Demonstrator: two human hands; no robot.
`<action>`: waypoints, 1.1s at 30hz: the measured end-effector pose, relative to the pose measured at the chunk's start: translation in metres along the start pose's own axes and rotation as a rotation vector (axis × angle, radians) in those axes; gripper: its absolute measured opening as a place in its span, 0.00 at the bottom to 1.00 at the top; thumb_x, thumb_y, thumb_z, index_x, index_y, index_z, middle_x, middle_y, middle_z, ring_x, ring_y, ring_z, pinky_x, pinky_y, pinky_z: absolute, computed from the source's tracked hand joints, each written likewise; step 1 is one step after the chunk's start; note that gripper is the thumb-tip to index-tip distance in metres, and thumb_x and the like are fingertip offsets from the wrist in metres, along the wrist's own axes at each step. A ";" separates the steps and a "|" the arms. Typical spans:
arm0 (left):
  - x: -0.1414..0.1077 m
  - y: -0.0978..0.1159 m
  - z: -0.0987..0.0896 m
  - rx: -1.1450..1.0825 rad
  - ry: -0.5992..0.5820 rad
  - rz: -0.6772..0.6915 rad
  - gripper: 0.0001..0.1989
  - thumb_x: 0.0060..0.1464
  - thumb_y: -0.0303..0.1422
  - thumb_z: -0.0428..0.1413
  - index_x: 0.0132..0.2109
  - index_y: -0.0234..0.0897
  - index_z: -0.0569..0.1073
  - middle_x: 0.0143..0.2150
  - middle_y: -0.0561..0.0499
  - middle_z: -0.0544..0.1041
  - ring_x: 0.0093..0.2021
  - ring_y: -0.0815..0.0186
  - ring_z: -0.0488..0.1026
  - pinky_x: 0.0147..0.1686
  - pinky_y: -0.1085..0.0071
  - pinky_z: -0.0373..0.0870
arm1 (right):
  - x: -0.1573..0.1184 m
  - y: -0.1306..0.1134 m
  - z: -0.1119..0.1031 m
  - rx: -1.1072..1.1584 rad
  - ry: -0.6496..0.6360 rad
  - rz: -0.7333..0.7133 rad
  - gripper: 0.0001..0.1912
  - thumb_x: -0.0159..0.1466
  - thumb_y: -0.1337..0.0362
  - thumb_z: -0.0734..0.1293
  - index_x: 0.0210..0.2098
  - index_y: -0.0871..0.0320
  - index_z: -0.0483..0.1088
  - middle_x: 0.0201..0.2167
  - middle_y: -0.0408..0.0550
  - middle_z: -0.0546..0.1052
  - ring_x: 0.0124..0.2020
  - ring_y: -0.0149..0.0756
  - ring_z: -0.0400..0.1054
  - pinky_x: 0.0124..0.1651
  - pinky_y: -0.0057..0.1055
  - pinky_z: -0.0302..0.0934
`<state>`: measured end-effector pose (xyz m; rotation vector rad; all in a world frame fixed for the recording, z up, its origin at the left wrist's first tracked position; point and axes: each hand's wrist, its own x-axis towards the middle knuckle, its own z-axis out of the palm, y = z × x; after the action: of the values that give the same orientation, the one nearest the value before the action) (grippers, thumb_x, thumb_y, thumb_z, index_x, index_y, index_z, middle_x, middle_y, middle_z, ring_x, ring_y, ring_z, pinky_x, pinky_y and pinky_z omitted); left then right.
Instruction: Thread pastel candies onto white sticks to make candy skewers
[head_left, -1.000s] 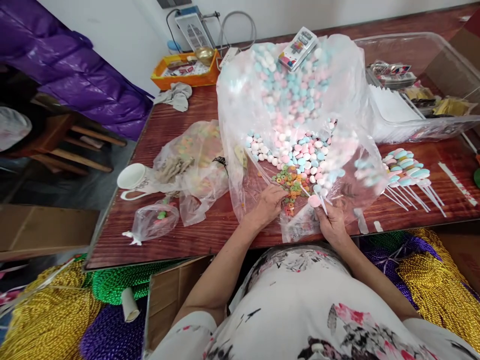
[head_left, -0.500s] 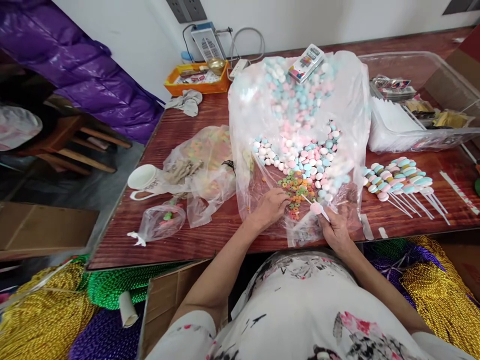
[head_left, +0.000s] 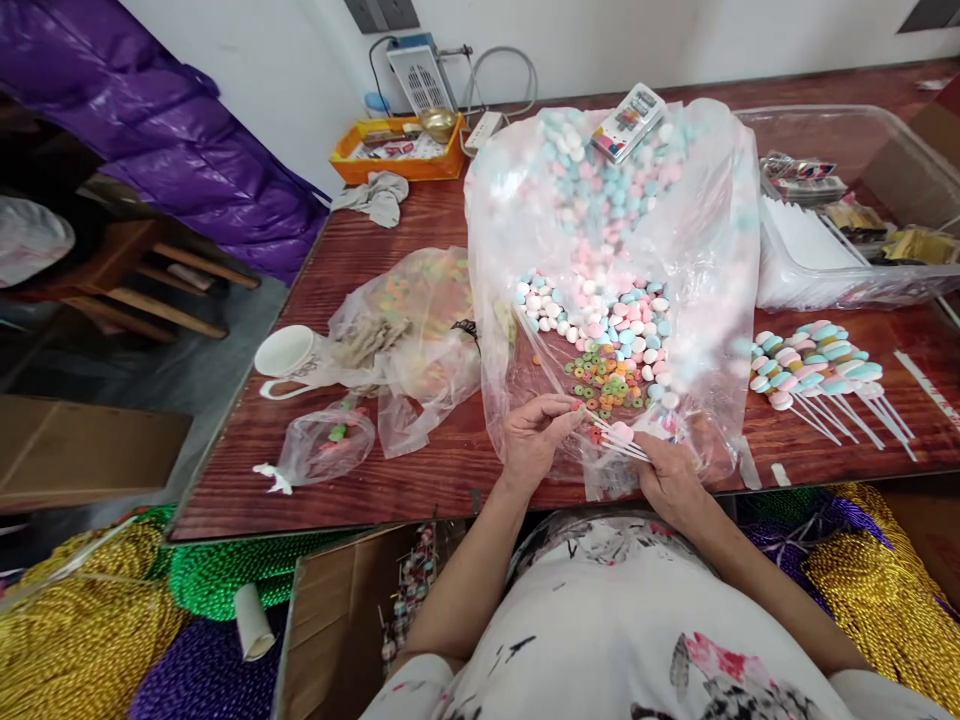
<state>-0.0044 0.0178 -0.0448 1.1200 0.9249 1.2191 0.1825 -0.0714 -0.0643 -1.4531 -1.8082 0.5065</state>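
Note:
A large clear plastic bag (head_left: 694,240) of pink, white and blue candy-like discs (head_left: 626,310) lies open on the table. Small green and orange rings (head_left: 607,378) sit at its mouth. My right hand (head_left: 670,472) grips several white sticks (head_left: 625,449), with one pink disc (head_left: 621,432) on them. My left hand (head_left: 538,432) pinches a small ring, orange or green, at the tip of a stick. Skewers of stacked discs (head_left: 814,360) rest on the wood at the right.
A white mug (head_left: 285,352), a smaller bag (head_left: 429,345) of rings and a small knotted bag (head_left: 328,447) are on the left. Behind stands an orange tray (head_left: 397,168); a clear bin (head_left: 832,290) is at the right. Bead bundles (head_left: 90,630) lie below the table.
My left hand has left the ring pile and come to the stick tip with a small ring. My right hand holds the sticks lower and flatter. The view has shifted slightly.

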 end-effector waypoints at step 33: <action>0.034 0.020 -0.004 0.354 -0.209 -0.085 0.08 0.47 0.36 0.67 0.34 0.36 0.81 0.28 0.51 0.79 0.28 0.68 0.72 0.31 0.71 0.68 | -0.003 0.025 -0.008 0.103 0.013 0.149 0.11 0.67 0.69 0.58 0.35 0.57 0.72 0.23 0.41 0.68 0.24 0.32 0.59 0.30 0.28 0.53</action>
<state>-0.0075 0.0519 -0.0251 1.4426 1.0395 0.8687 0.2048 -0.0684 -0.0778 -1.5228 -1.6466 0.6534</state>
